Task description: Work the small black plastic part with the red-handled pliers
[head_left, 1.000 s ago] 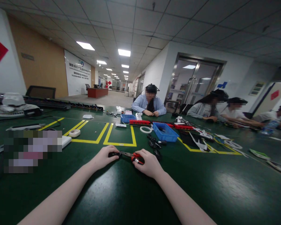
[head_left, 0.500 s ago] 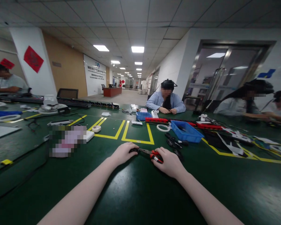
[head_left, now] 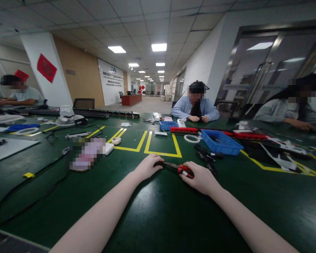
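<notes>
Red and black pliers (head_left: 185, 171) are gripped in my right hand (head_left: 201, 178), their metal jaws pointing left. Facing them, my left hand (head_left: 149, 167) has its fingers closed on a small black piece (head_left: 160, 163). The jaw tips reach that piece; whether they clamp it is too small to tell. Both hands are low over the green table (head_left: 152, 218), just in front of a yellow tape outline (head_left: 163, 154). Black cables (head_left: 205, 156) lie beyond my right hand.
A blue tray (head_left: 221, 142) stands at the right, near a white ring (head_left: 192, 138) and red strips (head_left: 250, 135). At the left are a blurred pinkish item (head_left: 88, 154), a tape roll (head_left: 116, 140) and a black cable (head_left: 46, 165). A person (head_left: 195, 105) sits across the table.
The view has shifted, so the hands and table items appear farther right and slightly higher. The pliers' jaws still reach the black piece, and both hands keep their hold.
</notes>
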Tool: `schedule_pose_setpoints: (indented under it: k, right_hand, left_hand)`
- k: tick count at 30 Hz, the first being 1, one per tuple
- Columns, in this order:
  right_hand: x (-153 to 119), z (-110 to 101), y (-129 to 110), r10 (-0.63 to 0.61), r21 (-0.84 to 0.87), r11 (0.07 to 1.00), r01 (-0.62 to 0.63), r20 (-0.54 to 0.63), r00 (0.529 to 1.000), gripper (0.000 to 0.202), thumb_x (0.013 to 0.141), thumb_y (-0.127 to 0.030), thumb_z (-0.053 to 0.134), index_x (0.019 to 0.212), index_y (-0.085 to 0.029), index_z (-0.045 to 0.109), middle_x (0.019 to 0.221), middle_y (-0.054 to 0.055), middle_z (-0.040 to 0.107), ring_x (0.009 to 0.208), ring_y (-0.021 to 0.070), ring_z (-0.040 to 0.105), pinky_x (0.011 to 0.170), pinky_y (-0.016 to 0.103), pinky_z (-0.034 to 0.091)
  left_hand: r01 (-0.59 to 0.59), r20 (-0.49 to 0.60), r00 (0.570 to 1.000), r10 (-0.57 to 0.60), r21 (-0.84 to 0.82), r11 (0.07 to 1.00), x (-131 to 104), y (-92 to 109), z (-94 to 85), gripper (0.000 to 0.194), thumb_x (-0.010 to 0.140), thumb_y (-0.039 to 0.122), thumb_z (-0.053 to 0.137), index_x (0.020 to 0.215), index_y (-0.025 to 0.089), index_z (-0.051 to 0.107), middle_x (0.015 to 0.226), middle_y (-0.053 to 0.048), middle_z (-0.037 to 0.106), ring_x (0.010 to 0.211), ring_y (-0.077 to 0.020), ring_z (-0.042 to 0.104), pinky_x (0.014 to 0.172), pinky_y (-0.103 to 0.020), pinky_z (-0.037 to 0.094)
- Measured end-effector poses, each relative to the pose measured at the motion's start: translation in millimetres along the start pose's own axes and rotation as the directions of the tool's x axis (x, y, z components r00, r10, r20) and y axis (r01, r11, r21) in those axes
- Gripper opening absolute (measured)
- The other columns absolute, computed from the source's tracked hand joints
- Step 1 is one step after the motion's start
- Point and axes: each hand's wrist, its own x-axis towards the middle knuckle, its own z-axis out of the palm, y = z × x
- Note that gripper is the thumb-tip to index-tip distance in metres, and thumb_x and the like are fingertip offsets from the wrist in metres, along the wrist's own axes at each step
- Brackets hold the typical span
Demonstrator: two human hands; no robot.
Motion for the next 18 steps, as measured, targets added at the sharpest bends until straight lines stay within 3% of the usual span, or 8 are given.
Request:
schedule_pose_setpoints:
  k: [11,18]
  right_hand:
    - [-1.4,-0.6,-1.2,-0.022,-0.049,0.999,0.021,-0.021,1.0,0.029,0.086,-0.044,0.056,0.101,-0.02,0.064,0.093,0.006,0.068,0.08,0.0205,0.065,0.067,0.03,0.044]
    - [-2.9,-1.0,-4.8,-0.054,-0.131,0.99,0.046,-0.057,0.997,0.034,0.085,-0.044,0.056,0.106,-0.019,0.064,0.1,0.009,0.068,0.085,0.023,0.062,0.075,0.034,0.042]
  left_hand:
    - [-0.01,-0.003,1.0,0.01,-0.017,1.0,-1.8,1.3,-0.1,0.023,0.089,0.02,0.064,0.111,0.019,0.067,0.111,-0.008,0.066,0.105,-0.0225,0.061,0.095,-0.036,0.049]
    - [0.012,0.024,1.0,-0.012,-0.011,1.0,-2.1,0.9,-1.6,0.024,0.089,0.024,0.063,0.113,0.022,0.066,0.112,-0.005,0.068,0.105,-0.0224,0.063,0.094,-0.036,0.051]
